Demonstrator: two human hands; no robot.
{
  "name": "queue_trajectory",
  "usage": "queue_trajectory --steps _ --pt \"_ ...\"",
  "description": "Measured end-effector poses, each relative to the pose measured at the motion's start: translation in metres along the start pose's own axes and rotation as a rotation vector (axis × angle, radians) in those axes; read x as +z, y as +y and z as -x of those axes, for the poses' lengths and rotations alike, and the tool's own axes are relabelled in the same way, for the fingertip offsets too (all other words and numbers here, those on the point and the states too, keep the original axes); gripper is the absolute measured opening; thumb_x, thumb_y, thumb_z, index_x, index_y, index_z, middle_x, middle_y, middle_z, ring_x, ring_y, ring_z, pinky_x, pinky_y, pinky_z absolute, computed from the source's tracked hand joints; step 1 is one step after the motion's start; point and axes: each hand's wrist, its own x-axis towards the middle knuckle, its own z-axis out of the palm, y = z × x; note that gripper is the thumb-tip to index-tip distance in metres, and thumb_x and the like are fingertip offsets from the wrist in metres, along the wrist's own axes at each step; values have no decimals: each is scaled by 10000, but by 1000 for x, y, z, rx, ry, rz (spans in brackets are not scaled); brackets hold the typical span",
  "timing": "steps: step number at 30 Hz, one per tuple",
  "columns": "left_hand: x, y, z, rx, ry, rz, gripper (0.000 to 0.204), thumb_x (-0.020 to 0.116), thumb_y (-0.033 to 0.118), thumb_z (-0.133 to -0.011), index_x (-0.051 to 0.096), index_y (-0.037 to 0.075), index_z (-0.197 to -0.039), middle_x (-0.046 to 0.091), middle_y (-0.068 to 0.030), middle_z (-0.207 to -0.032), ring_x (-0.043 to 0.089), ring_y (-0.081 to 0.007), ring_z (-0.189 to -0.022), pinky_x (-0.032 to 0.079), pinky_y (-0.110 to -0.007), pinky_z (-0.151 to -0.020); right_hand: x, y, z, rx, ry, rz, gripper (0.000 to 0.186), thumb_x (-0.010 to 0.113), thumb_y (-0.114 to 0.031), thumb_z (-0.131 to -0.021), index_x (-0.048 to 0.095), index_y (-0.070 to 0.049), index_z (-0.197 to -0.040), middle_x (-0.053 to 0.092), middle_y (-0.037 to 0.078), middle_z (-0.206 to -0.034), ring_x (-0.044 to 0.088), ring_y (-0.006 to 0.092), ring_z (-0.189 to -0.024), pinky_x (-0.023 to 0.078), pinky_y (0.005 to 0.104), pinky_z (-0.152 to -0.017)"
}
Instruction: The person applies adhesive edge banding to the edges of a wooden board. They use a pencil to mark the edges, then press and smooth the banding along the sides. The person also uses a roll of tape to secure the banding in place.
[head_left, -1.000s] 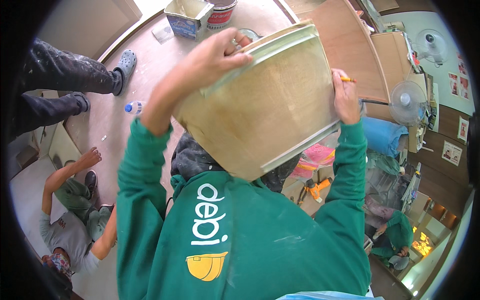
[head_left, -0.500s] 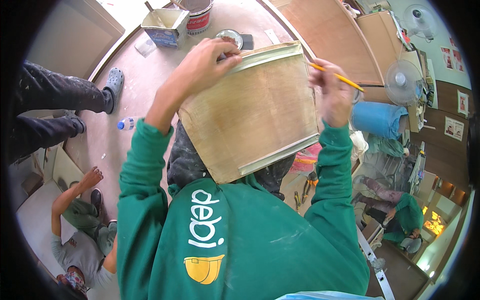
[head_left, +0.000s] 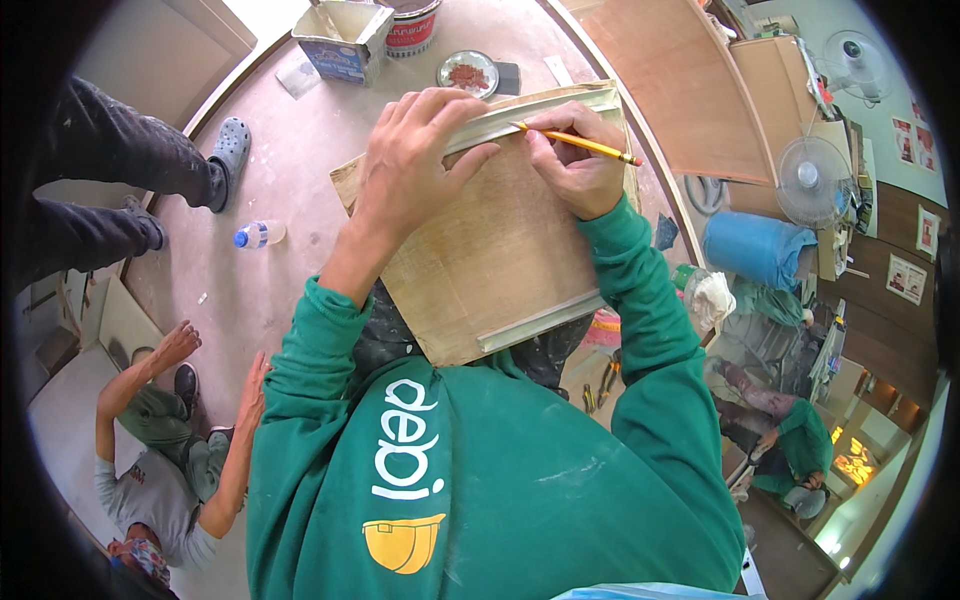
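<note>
A thin wooden board [head_left: 470,255] lies across my lap, with a pale metal strip [head_left: 490,128] along its far side and a second pale strip [head_left: 540,322] near its closer side. My left hand [head_left: 412,155] rests over the far left part of the board, fingers extended toward the far strip and thumb apart. Between the fingertips of my right hand [head_left: 588,172] is a yellow pencil [head_left: 597,147]. Its tip meets or hovers just over the far strip; contact is too fine to tell. My left palm hides the strip's left end.
Beyond the board are a round tin [head_left: 468,76], a paint-stained square tub [head_left: 343,50] and a red bucket [head_left: 411,32]. A water bottle [head_left: 259,235] lies to the left, near a standing person's clog [head_left: 230,150]. Another person [head_left: 165,490] sits at lower left. Pliers [head_left: 607,380] lie by my right arm.
My right hand has come leftward over the board, bringing the pencil tip to the far strip. My left hand has shifted slightly closer, its fingers more stretched out. The seated person's other hand now shows.
</note>
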Motion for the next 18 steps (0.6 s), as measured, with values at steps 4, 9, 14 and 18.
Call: queue_trajectory --steps 4,9,14,18 --pt "0 -1 1 75 -39 -35 241 846 179 -874 798 141 -1108 739 -8 -1168 672 -257 -1100 528 -421 -929 2 2 -2 97 25 -68 120 763 22 -850 771 -33 -956 764 69 -907 715 153 -789 562 289 -683" --pt "3 -2 0 65 -26 -12 190 847 173 -869 823 148 -1056 749 2 -1145 671 -250 -1093 526 -412 -921 3 8 -2 95 21 -28 127 766 21 -855 775 -30 -972 770 78 -925 736 159 -823 586 302 -709" --pt "1 -1 -1 48 -25 -3 211 855 125 -852 847 140 -1063 766 -14 -1148 684 -261 -1041 558 -409 -915 5 11 -3 71 32 2 143 777 18 -842 777 -29 -976 774 88 -919 745 186 -825 589 304 -719" --pt "2 -3 -1 49 -25 3 188 856 161 -858 840 147 -1045 757 0 -1152 677 -248 -1061 534 -404 -914 5 9 -5 6 28 50 150 780 16 -830 782 -32 -972 773 94 -917 743 203 -824 589 308 -723"
